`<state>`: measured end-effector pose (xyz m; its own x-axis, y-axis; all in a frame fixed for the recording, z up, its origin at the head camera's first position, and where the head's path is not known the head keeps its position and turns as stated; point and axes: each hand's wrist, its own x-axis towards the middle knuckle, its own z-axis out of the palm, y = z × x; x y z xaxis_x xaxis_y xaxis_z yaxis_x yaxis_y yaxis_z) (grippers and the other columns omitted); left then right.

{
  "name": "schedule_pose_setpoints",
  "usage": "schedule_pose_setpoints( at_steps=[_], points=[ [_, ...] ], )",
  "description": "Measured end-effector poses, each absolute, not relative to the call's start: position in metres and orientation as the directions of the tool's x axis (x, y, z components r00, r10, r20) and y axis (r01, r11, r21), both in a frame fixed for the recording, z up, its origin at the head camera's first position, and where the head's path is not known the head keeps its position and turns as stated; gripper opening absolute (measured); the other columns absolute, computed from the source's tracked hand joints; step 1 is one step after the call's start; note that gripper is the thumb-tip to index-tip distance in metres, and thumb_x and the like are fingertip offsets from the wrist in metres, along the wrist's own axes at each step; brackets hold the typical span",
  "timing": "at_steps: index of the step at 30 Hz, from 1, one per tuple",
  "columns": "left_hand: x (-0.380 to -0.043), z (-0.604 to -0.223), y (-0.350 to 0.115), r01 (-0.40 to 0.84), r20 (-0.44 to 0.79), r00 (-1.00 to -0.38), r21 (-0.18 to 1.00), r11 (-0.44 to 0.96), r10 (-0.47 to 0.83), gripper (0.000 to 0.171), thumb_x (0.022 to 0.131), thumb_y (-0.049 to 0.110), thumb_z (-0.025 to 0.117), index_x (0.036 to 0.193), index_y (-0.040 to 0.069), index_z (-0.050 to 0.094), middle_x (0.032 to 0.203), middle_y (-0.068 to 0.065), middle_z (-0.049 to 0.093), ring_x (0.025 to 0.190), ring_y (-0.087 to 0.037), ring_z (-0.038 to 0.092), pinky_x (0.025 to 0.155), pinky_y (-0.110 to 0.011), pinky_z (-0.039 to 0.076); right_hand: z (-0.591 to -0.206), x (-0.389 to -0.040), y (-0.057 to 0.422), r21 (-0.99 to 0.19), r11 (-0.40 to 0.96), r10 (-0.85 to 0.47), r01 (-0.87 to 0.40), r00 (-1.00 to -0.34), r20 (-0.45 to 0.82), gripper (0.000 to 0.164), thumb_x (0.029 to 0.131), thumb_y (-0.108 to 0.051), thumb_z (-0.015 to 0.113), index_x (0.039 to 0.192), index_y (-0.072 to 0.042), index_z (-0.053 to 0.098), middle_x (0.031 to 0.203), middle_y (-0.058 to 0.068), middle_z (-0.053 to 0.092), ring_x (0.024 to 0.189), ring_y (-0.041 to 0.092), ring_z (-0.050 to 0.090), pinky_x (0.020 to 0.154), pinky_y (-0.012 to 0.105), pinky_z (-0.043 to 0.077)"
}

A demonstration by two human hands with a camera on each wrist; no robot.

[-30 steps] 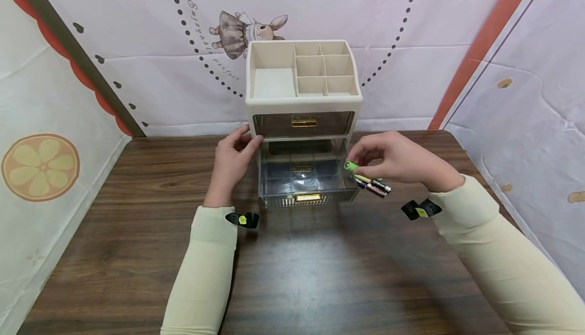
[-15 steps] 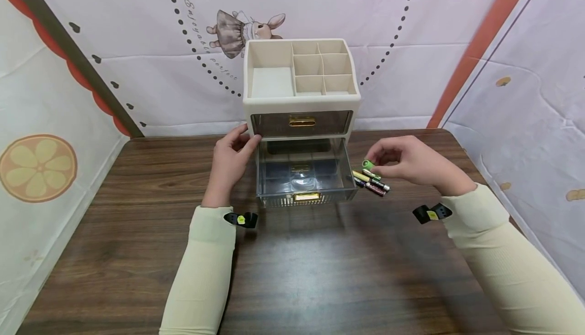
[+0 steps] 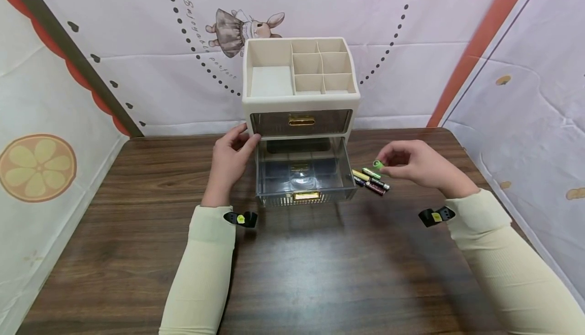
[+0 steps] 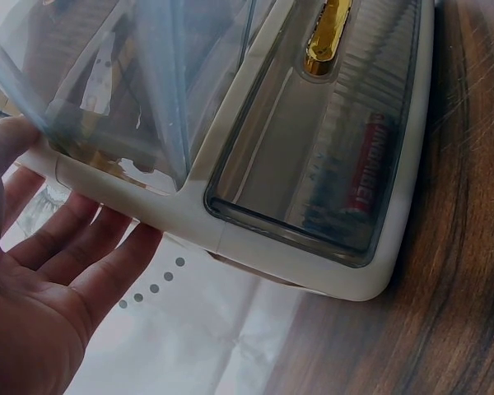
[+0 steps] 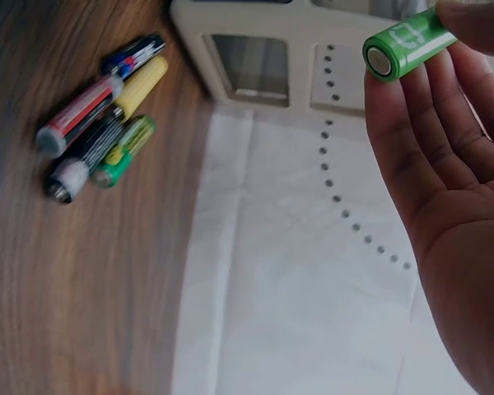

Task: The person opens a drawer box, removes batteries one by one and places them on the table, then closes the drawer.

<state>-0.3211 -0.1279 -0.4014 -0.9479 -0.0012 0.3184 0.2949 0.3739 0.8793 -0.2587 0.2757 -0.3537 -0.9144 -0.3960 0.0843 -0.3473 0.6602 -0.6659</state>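
A cream drawer organizer (image 3: 301, 103) stands at the back of the table, its clear middle drawer (image 3: 306, 193) pulled out. My left hand (image 3: 230, 162) holds the organizer's left front edge, thumb on the front and fingers along the side, as the left wrist view also shows. To the right of the drawer, my right hand (image 3: 420, 165) pinches a green battery (image 5: 407, 43) between thumb and fingers above the table. Below and left of it lie several loose batteries (image 3: 376, 187), among them a yellow one (image 5: 142, 86) and another green one (image 5: 125, 151).
The organizer's top has a large compartment (image 3: 273, 81) and several small ones. A dark upper drawer (image 3: 274, 124) is closed. Behind a lower closed drawer front (image 4: 280, 164), something with red lettering shows. Printed cloth (image 3: 388, 10) hangs behind the brown wooden table (image 3: 292, 274).
My right hand has moved right, away from the open drawer, with the green battery still pinched. More of the loose batteries shows now. The left hand has stayed on the organizer.
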Motion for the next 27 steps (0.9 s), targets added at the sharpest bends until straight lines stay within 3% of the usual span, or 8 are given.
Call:
schedule_pose_setpoints(
  at_steps=[27],
  points=[
    [-0.323,-0.402,-0.127,0.291,0.318,-0.948,0.879,0.378,-0.009,0.055,0.09,0.044,0.067,0.136,0.016,0.058,0.112,-0.015,0.067,0.103,-0.025,0.062,0.09,-0.043,0.05,-0.398,-0.267,0.308,-0.631,0.757,-0.235,-0.168,-0.972,-0.024,0.02,0.09,-0.027,0.07,0.103,-0.012,0.07,0.096,0.007,0.069,0.085,0.012,0.062,0.069,0.025,0.052]
  ],
)
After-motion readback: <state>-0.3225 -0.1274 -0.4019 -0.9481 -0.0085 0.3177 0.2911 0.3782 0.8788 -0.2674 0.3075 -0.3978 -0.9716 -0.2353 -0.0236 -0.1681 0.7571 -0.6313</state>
